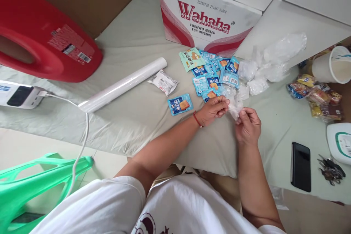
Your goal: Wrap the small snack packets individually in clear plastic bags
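Both arms reaching out front, bare below elbows. Left forearm [164, 146] slanting forward and rightward across front of body, left wrist [199, 119] nearly straight, left hand [213, 111] pointing right, fingers bent, tips pinched together. Over to right forearm [255, 175]: running forward, leaning slightly inward. Right hand [248, 126] up at its end, thumb pressed to forefinger, other fingers curled. Hands close now, fingertips facing each other, narrow gap between, left tips slightly farther forward.

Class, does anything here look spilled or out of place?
Nothing looks spilled. One blue packet lies apart from the blue pile; a lone green packet on that pile's edge breaks the colour match.
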The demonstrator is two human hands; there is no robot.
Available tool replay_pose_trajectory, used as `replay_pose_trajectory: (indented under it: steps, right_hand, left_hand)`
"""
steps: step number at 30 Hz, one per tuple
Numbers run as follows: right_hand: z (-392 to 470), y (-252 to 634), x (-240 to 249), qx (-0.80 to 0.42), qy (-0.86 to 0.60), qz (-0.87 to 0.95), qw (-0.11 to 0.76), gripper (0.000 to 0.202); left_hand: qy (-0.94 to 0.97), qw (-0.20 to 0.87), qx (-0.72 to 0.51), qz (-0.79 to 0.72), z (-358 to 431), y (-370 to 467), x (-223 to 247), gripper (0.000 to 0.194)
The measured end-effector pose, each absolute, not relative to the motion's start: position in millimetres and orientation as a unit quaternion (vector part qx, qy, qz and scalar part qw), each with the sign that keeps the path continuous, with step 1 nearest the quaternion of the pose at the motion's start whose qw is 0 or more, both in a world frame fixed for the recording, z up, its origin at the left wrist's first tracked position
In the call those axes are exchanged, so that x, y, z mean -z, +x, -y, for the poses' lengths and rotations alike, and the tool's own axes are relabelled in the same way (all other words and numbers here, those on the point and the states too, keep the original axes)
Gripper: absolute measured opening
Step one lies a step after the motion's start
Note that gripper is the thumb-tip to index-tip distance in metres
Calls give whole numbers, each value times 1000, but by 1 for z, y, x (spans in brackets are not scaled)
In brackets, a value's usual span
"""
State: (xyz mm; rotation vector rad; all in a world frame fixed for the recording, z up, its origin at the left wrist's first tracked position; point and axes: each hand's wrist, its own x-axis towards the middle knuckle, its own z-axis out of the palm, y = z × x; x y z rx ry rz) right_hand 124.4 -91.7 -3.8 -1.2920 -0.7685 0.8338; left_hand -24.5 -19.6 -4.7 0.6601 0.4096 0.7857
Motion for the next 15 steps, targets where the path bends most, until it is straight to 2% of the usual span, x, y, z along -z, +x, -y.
replay_pose_trajectory:
  steps: [3,6,11,15]
  right_hand:
    - [90,133,-3,-414,-527,263,694,40]
    - [90,139,-7,-398,-502,268,720,39]
    - [92,127,0,-299,-561,396,663,31]
    - [93,121,3,-316,-555,412,651,27]
  left_hand:
    - [285,859,-386,-178,16,-29,2,57]
    - [273,859,-392,-186,15,-31,1,58]
    - [351,836,-363,-217,21,-26,5,59]
    - [340,821,-405,-215,21,-24,7,60]
